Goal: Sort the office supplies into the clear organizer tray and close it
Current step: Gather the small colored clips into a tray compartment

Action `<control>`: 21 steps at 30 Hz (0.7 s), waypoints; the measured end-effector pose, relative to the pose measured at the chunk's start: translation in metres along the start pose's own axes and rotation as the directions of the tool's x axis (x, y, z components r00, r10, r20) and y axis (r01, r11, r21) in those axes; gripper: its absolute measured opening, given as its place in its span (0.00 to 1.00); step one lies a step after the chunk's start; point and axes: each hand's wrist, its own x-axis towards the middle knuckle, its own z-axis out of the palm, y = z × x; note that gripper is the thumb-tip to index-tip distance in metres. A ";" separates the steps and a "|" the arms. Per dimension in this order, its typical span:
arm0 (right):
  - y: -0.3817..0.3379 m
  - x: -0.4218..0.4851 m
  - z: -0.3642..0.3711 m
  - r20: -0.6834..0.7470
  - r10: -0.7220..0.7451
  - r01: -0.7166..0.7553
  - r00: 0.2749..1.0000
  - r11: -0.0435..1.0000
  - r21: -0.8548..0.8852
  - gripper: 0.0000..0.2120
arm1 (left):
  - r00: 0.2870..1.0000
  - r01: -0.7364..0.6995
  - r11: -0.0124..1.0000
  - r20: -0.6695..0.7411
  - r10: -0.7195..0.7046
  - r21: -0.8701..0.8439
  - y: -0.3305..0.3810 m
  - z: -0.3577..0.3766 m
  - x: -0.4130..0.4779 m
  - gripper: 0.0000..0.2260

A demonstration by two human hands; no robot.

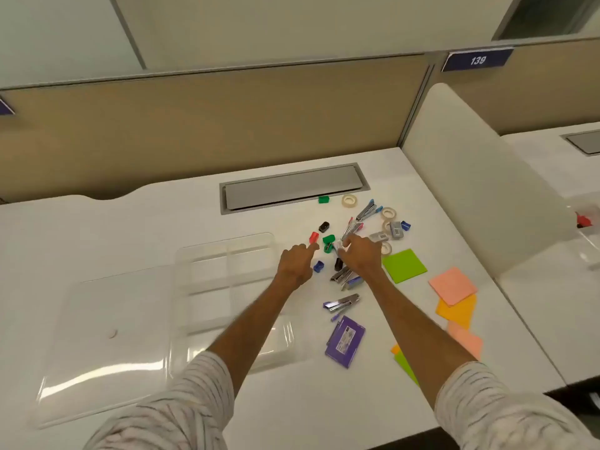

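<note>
The clear organizer tray (227, 254) lies open on the white desk, its compartments bare, with its clear lid (104, 336) flat to the left. Right of the tray is a scatter of supplies: small sharpeners in red (314, 237), green (328, 239), blue (318, 266) and black (323, 226), several staplers (341, 302), tape rolls (349, 200) and a purple box (345, 341). My left hand (293, 264) reaches toward the red sharpener, fingers apart, holding nothing. My right hand (360, 256) pinches a small pale item beside the green sharpener; what it is I cannot tell.
Sticky note pads in green (404, 265), pink (453, 290) and orange (456, 311) lie at the right. A grey cable hatch (292, 190) sits at the back of the desk. A white divider panel (480, 190) bounds the right side.
</note>
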 end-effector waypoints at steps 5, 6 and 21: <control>0.001 -0.006 0.015 0.054 0.046 -0.040 0.998 0.994 -0.103 0.18 | 0.997 -0.019 1.000 0.075 0.020 -0.016 0.004 0.016 0.007 0.23; 0.001 -0.007 0.018 0.061 0.042 -0.034 0.997 0.991 -0.126 0.19 | 0.997 -0.024 0.999 0.073 0.026 -0.023 0.004 0.020 0.009 0.23; -0.017 -0.014 0.036 -0.037 0.002 0.000 0.999 0.999 0.044 0.17 | 0.993 -0.025 0.997 -0.117 0.016 -0.070 -0.010 0.040 0.013 0.11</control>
